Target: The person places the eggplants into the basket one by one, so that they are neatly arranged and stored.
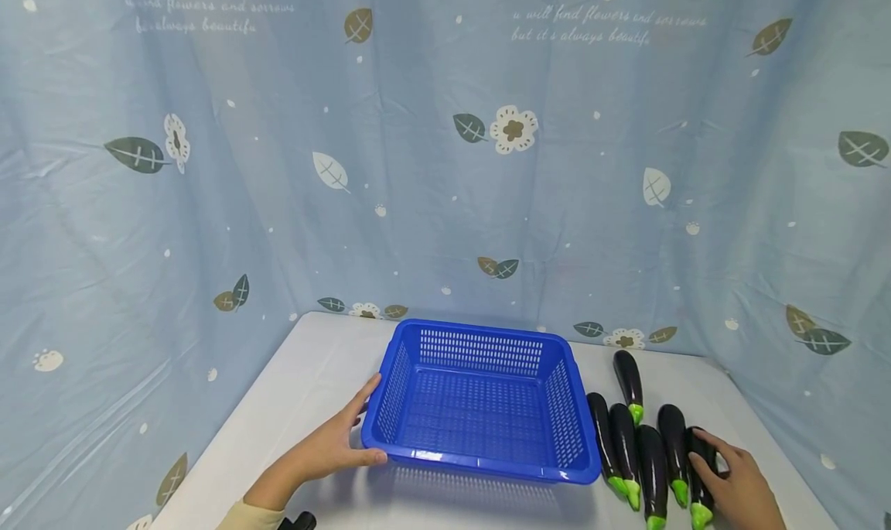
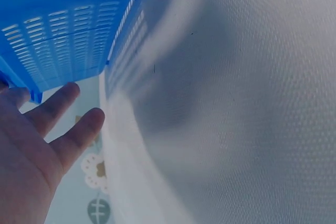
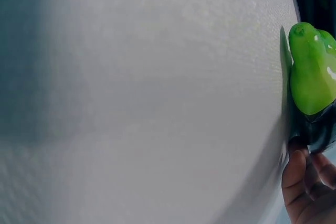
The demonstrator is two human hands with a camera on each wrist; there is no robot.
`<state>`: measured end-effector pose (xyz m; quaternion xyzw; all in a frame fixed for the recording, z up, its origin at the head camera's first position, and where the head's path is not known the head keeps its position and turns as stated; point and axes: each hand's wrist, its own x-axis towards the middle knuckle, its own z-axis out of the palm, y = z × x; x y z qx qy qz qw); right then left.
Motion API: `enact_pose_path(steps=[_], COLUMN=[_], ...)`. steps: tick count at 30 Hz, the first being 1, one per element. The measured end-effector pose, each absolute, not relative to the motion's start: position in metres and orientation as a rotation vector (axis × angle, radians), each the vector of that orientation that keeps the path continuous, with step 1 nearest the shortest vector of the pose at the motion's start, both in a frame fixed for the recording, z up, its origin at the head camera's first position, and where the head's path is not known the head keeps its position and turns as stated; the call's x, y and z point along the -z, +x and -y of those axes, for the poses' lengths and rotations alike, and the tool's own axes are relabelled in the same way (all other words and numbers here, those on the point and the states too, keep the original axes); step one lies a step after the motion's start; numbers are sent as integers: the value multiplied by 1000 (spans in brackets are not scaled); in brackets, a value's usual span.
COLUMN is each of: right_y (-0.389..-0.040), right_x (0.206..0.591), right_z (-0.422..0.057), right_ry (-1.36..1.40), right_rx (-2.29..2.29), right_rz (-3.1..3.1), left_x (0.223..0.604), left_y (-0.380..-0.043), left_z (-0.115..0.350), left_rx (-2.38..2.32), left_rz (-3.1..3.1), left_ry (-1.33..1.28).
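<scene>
The left hand rests, fingers nearly straight, against the blue basket beside it. The right hand grips an eggplant, though its fingertips seem partly hidden; other eggplants lie between it and the basket. A secure hold wants thumb and fingers opposed around the body.

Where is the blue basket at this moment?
In the head view, the blue basket is at lower centre, between the person's left hand at its left side and the eggplants just to its right.
</scene>
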<state>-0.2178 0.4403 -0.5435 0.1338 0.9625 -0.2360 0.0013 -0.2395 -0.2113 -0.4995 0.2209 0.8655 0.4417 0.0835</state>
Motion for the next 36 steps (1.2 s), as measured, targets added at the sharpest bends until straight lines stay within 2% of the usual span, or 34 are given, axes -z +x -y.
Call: enact_pose_path(steps=[13, 36], right_y=[-215, -215], right_x=[543, 526], right_z=[-429, -428], right_ry=[533, 520], right_rx=[759, 791], right_rz=[-3034, -3046], left_x=[501, 502], left_y=[-239, -239], left_z=[212, 211], left_rx=[-1314, -1315], left_rz=[-2599, -2586], left_ry=[611, 615])
